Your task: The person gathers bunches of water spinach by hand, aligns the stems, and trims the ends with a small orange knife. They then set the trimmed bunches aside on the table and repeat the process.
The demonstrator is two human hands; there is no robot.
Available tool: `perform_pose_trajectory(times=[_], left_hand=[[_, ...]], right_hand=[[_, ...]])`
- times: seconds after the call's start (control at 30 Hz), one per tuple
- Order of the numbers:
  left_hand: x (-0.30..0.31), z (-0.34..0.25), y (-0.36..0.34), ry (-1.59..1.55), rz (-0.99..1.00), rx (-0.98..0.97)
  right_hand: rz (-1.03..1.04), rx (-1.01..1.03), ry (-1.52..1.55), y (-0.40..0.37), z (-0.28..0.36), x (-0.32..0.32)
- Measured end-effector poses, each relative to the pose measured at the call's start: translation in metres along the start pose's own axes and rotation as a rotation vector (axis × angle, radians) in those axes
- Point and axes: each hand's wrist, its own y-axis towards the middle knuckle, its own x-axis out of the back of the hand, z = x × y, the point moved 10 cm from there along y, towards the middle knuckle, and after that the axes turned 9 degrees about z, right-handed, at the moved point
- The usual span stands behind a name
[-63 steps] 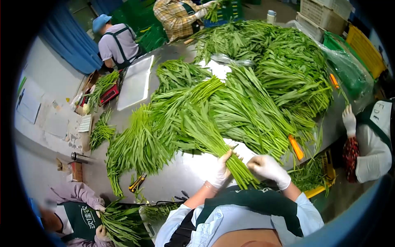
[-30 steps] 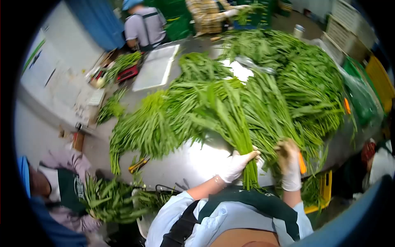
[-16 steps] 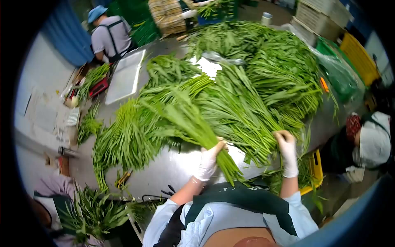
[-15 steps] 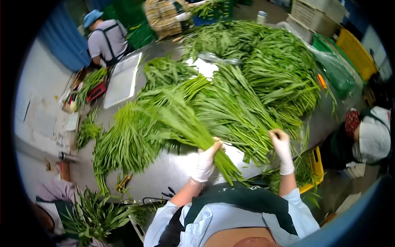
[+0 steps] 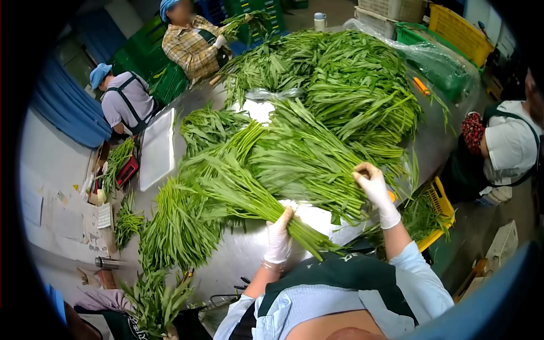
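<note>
My left hand (image 5: 279,237), in a whitish glove, is wrapped round the stems of a bunch of water spinach (image 5: 252,192). Its leaves fan out to the upper left and the cut stem ends point toward my apron. My right hand (image 5: 378,195), also gloved, is at the stem ends of a larger heap of water spinach (image 5: 309,153). Thumb and fingers are curled together there; whatever they pinch is too small to make out. Under the greens is a shiny metal table (image 5: 241,252). Another bundle of greens (image 5: 175,226) lies left of my bunch.
A big heap of greens (image 5: 362,73) covers the far side. A white tray (image 5: 157,150) and an orange-handled tool (image 5: 421,86) lie on the table. A yellow crate (image 5: 436,212) with greens stands by my right elbow. Co-workers stand left, behind and right.
The view has swung, shifting the table's contents left. My left hand still grips the bunch, its leaves now lower. My right fingers have moved slightly left and up, nearer the heap's stems.
</note>
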Motion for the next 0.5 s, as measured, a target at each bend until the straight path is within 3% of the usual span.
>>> perform_pose_trajectory(times=[0.07, 0.17, 0.27, 0.3, 0.37, 0.4, 0.5], left_hand=[[-0.013, 0.003, -0.002, 0.086, 0.022, 0.033], [-0.034, 0.006, -0.010, 0.136, 0.005, 0.108], [-0.032, 0.013, -0.004, 0.271, 0.094, 0.071], [-0.034, 0.011, -0.007, 0.133, 0.049, 0.054], [-0.029, 0.013, -0.006, 0.151, 0.066, 0.058], [-0.031, 0.012, -0.007, 0.107, 0.086, 0.065], [-0.020, 0.019, -0.002, 0.060, 0.119, 0.073]], right_hand=[[0.107, -0.025, 0.266, -0.013, 0.001, -0.026], [0.248, -0.052, 0.419, -0.028, -0.003, -0.073], [0.253, 0.026, 0.395, -0.043, -0.001, -0.107], [0.331, -0.033, 0.459, -0.048, 0.000, -0.124], [0.268, 0.281, -0.040, -0.052, 0.006, -0.127], [0.293, 0.240, -0.078, -0.053, 0.012, -0.131], [0.362, 0.086, 0.402, -0.047, -0.002, -0.137]])
